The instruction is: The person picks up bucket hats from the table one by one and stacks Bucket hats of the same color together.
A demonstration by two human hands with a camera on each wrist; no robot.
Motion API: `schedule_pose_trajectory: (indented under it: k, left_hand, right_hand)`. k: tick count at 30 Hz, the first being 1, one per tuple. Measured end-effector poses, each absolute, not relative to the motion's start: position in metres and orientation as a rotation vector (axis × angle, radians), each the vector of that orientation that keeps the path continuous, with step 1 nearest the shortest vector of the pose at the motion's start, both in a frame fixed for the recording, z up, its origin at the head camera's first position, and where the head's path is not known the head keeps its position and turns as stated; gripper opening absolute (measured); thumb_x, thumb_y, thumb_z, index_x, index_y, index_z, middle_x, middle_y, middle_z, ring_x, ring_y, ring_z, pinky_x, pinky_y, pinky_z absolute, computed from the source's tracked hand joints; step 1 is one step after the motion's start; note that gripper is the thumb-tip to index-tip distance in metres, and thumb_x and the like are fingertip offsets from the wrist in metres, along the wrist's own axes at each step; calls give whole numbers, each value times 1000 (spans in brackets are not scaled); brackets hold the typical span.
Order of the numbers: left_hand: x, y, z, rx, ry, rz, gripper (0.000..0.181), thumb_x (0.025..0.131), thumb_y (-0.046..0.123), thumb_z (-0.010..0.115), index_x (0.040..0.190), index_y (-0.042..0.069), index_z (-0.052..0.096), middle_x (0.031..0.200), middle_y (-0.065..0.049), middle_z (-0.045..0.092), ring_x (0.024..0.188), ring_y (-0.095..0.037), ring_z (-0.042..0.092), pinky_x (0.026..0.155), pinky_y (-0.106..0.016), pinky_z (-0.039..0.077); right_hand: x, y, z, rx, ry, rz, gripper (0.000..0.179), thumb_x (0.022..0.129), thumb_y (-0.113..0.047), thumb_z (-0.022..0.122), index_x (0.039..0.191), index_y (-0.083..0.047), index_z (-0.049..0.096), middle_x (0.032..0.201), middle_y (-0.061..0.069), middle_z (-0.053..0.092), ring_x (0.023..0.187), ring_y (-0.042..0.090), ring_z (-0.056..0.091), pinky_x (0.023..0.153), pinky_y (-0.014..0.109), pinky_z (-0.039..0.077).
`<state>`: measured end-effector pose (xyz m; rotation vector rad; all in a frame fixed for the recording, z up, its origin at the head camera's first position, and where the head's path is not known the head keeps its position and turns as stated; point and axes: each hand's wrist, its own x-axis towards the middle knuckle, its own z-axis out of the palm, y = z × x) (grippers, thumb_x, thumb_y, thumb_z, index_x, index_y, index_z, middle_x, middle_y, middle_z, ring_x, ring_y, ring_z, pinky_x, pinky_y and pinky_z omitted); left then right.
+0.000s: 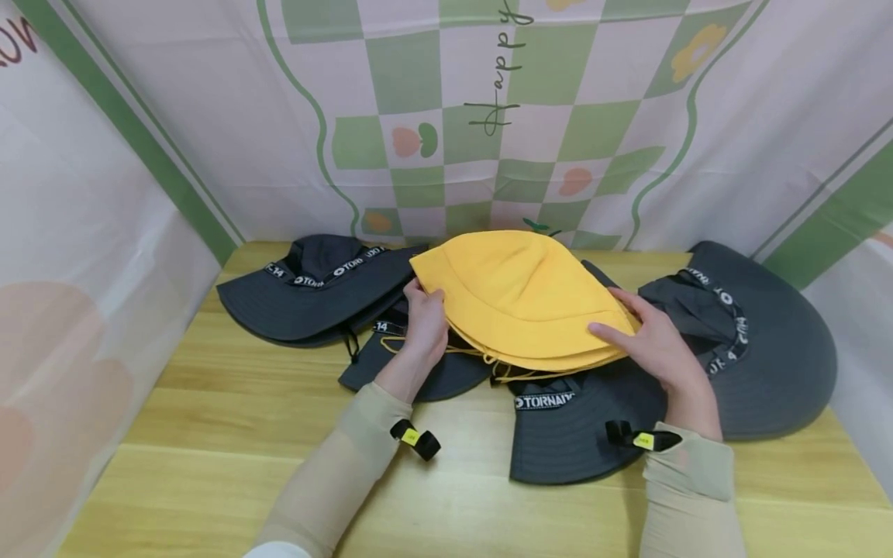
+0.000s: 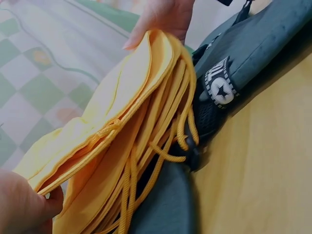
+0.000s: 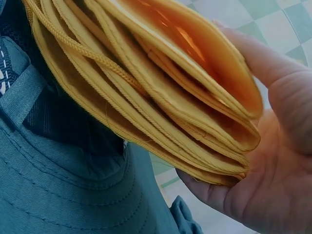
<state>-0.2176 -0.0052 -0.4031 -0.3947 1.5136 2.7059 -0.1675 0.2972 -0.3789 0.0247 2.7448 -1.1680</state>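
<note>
Several yellow bucket hats (image 1: pixel 523 291) lie stacked flat together, held between both hands over dark hats. My left hand (image 1: pixel 425 325) pinches the brim at the stack's left end; in the left wrist view that hand (image 2: pixel 24 204) grips the upper brim edge, with the lower brims fanned apart. At the other end my right hand (image 1: pixel 663 341) holds the brims, its thumb on top. The right wrist view shows the layered brim edges (image 3: pixel 195 126) resting between the thumb and fingers of that hand (image 3: pixel 278 156). Yellow cords (image 2: pixel 131 185) hang from the stack.
Dark wide-brimmed hats with lettered bands lie around: a left pair (image 1: pixel 314 302), one partly under the stack (image 1: pixel 453 380), one in front (image 1: pixel 572 434) and a large one at right (image 1: pixel 781 349). They rest on a wooden table (image 1: pixel 209 449) before a checked curtain (image 1: pixel 474 132).
</note>
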Motion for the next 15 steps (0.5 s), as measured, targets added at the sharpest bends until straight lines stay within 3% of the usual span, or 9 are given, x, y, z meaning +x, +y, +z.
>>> schedule_pose_trajectory:
  k: [6,10,15]
  left_hand:
    - [-217,0,-410,-352,1629,2620,53,99,-5,36,146,7,16,158,-16,21,146,-27,32,121,-40,31]
    - [-219,-5,-413,-363,1813,2486,68,93,-8,42,152,3,10,162,-19,17,149,-27,25,121,-39,28]
    - [-223,-18,-409,-363,2039,2363,84,85,-9,56,153,9,10,158,-20,26,139,-30,38,106,-37,40]
  right_hand:
    - [-167,297,-377,9,2762,-1133,96,90,-52,69,161,-10,19,163,28,20,148,51,21,113,68,25]
    - [-167,297,-377,-36,2780,-1123,94,91,-46,71,160,-9,20,162,29,22,147,52,22,113,69,25]
    - [-166,297,-378,-108,2821,-1119,90,92,-37,72,160,-10,20,161,30,24,146,53,24,112,69,25]
